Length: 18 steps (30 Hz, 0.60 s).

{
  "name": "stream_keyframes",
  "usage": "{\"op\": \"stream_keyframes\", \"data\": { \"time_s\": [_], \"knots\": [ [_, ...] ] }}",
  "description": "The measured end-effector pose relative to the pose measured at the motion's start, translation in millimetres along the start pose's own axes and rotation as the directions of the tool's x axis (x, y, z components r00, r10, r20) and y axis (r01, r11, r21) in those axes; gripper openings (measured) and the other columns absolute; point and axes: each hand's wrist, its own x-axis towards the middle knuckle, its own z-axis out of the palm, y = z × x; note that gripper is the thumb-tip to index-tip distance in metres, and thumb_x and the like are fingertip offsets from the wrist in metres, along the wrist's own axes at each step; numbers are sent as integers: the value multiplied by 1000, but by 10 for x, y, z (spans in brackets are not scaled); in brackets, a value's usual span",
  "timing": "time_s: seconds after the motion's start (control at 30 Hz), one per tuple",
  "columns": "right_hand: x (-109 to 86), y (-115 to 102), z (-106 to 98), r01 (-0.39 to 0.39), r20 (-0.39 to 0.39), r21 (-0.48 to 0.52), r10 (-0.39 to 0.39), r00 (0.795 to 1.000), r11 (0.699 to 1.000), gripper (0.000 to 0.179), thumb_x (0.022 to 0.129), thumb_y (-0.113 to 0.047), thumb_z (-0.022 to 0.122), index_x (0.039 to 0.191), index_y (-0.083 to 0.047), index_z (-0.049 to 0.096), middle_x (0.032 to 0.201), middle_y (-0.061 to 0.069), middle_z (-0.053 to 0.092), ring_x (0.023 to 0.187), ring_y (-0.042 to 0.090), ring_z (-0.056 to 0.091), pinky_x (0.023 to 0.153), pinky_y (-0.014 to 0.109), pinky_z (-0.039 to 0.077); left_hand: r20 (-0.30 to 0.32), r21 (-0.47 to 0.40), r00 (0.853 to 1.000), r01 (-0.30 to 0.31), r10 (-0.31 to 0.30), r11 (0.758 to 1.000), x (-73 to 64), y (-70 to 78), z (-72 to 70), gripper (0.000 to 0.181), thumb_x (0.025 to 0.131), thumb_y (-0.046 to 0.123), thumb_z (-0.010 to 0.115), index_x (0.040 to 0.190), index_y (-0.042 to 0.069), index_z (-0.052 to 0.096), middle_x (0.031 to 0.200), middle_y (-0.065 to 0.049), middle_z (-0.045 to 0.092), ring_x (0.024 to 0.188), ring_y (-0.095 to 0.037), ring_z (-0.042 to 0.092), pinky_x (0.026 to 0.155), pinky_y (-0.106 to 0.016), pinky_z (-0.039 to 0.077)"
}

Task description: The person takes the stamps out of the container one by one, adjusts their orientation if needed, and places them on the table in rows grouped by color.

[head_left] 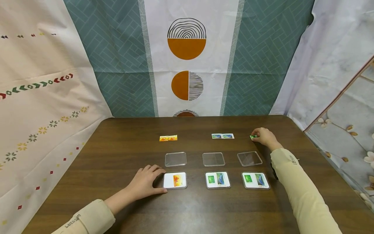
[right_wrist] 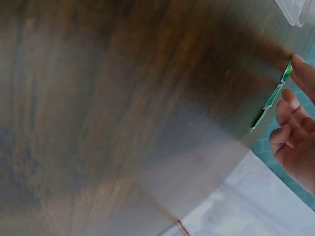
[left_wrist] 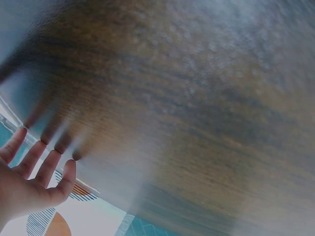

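Note:
My left hand (head_left: 146,183) rests at the left side of a clear plastic case (head_left: 168,185) with a white insert and an orange stamp (head_left: 177,180). Its thumb and forefinger touch the case's left corners; its fingers look loosely spread in the left wrist view. At the far right of the table, my right hand (head_left: 265,137) pinches a small green stamp (head_left: 253,137) between thumb and forefinger, with the other fingers curled. The right wrist view shows more green pieces (right_wrist: 272,97) in line with that stamp (right_wrist: 287,72), close to the table surface.
Two more cases (head_left: 211,186) (head_left: 247,186) hold green and blue stamps on white inserts. Behind the cases lie three clear lids (head_left: 175,159) (head_left: 213,159) (head_left: 249,158). Orange stamps (head_left: 168,138) and blue stamps (head_left: 222,136) lie farther back on the brown table (head_left: 131,143). Curtains surround it.

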Motion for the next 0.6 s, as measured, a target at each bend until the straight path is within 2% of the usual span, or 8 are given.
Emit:
{"op": "stream_keyframes", "data": {
  "time_s": [0.37, 0.6],
  "knots": [
    [-13, 7, -42, 35, -12, -5, -35, 999, 999, 29, 83, -15, 70, 104, 3, 63, 77, 10, 52, 72, 25, 51, 64, 40, 42, -2, 8, 1000, 1, -1, 1000, -5, 20, -29, 65, 70, 59, 73, 117, 16, 62, 111, -2, 61, 99, -24, 57, 77, -49, 47],
    [-54, 42, -105, 39, -9, -13, -39, 999, 999, 27, 83, -13, 69, 104, 4, 63, 82, 14, 56, 75, 28, 53, 65, 44, 44, 6, -3, 1000, 7, -7, 1000, -7, 26, -41, 65, 70, 59, 73, 117, 16, 62, 112, -2, 61, 99, -24, 57, 77, -49, 47]
  ]
}}
